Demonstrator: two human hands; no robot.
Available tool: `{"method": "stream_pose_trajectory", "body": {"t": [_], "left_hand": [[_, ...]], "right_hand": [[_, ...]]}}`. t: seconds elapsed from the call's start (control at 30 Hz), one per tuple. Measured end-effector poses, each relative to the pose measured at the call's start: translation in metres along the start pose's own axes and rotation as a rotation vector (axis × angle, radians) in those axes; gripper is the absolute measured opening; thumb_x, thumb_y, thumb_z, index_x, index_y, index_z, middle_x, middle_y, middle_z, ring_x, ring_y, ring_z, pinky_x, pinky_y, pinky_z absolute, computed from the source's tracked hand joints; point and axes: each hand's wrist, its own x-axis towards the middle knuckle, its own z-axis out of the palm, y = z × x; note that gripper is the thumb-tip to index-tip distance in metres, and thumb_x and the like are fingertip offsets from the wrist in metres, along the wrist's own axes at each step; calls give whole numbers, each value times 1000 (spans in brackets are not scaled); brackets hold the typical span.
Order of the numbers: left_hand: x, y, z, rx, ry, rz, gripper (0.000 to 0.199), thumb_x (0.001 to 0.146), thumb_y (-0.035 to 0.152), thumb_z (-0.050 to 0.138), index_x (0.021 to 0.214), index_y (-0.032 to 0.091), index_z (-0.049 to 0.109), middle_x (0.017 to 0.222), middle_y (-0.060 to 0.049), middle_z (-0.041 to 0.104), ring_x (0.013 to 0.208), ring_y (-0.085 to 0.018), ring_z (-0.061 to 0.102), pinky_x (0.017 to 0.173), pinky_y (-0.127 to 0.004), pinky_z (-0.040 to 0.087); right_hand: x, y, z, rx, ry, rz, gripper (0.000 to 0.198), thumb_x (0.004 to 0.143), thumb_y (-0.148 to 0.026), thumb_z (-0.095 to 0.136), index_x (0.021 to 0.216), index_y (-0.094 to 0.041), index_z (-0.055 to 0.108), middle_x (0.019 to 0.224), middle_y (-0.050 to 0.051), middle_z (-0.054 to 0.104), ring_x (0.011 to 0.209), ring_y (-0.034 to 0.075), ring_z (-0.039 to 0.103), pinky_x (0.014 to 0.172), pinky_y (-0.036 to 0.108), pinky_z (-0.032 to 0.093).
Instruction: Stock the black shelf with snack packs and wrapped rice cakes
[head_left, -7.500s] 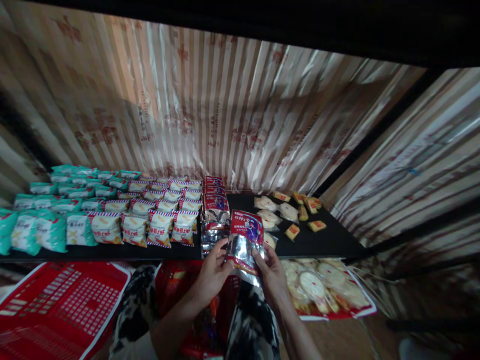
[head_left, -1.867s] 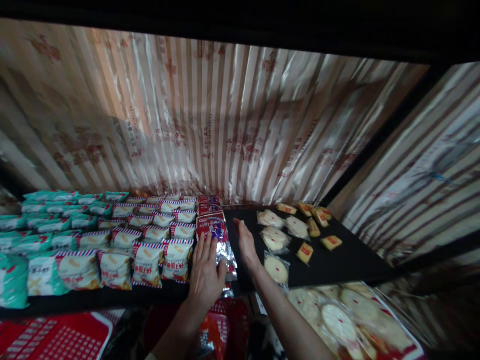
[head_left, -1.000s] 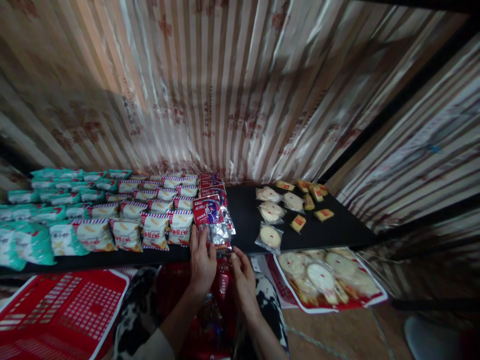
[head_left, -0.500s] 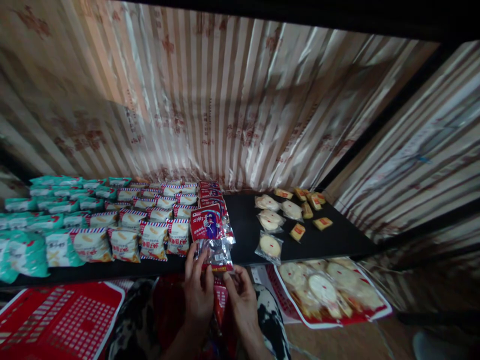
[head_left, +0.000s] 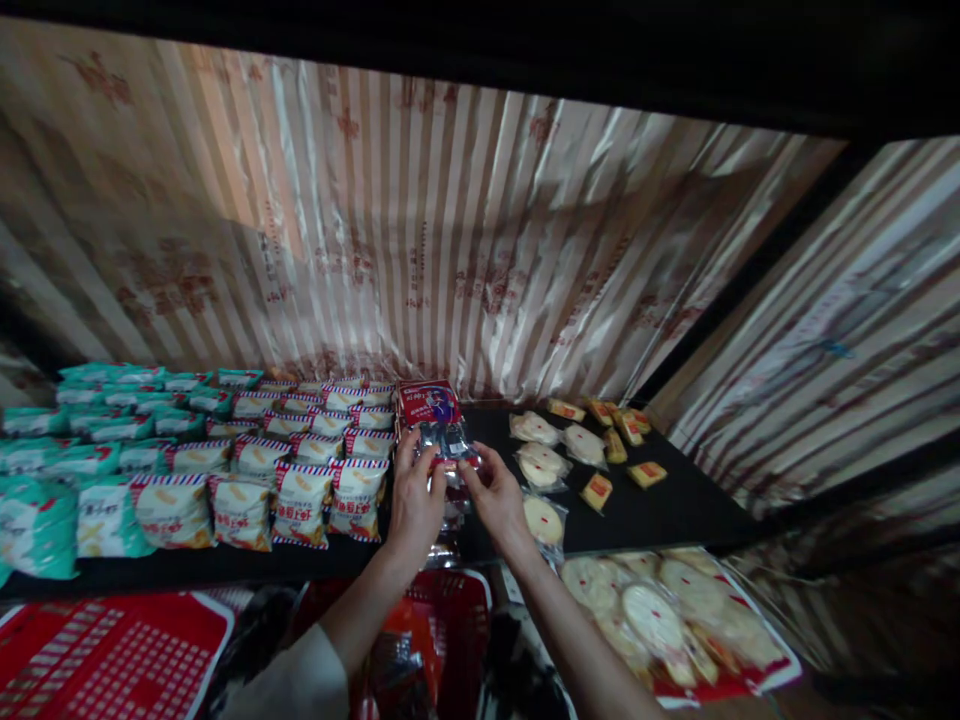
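Observation:
A flat red snack packet (head_left: pixel 429 402) with a see-through lower part lies over the row of like packets (head_left: pixel 454 510) on the black shelf. My left hand (head_left: pixel 415 497) is closed on its lower left edge, thumb and fingers on the film. At the lower right corner, my right hand (head_left: pixel 495 492) pinches it between thumb and fingers. Left of my hands stand rows of small puffed snack bags (head_left: pixel 358 498) with striped tops. The packets beneath are partly hidden by my hands and the held one.
Teal bags (head_left: pixel 116 520) fill the shelf's left end. Round wrapped crackers (head_left: pixel 541 520) and small yellow packs (head_left: pixel 598 490) lie to the right. Below are a red basket (head_left: pixel 469 590) with packets, another red basket (head_left: pixel 112 650), and a tray of wrapped crackers (head_left: pixel 780 672).
Both hands have moved forward from the shelf's front edge, deeper over the row, carrying the red packet toward the back. The basket below my arms now shows more. The view has shifted slightly.

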Motion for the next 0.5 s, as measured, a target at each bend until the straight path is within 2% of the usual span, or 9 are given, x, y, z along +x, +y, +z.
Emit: {"method": "stream_pose_trajectory", "body": {"t": [0.1,0.2,0.37,0.5], "left_hand": [[13,-9,12,29,-24,-39,26,80,14,47,101,15,62,127,-11,49,124,-26,42,104,-47,38],[19,-19,19,49,-40,-48,27,77,12,47,100,15,63,124,-11,51,122,-25,44,104,-46,38],[19,-32,21,98,-106,-31,28,76,10,46,98,12,63,121,-14,52,118,-26,47,101,-45,41],[17,-37,23,93,-98,-13,30,74,9,46,99,14,62,120,-13,53,116,-25,48,99,-46,43]], "right_hand": [[19,4,2,-243,20,-55,36,70,-40,60,101,-21,62,80,1,69,67,18,60,67,31,47],[27,10,5,-405,55,-104,34,71,-39,57,100,-23,65,85,3,68,75,20,60,73,33,46],[28,27,10,-489,97,-160,28,71,-37,58,91,-22,69,106,8,63,103,27,54,93,39,39],[26,39,13,-493,93,-142,30,71,-38,58,92,-20,70,114,11,60,112,30,49,98,43,35]]}}
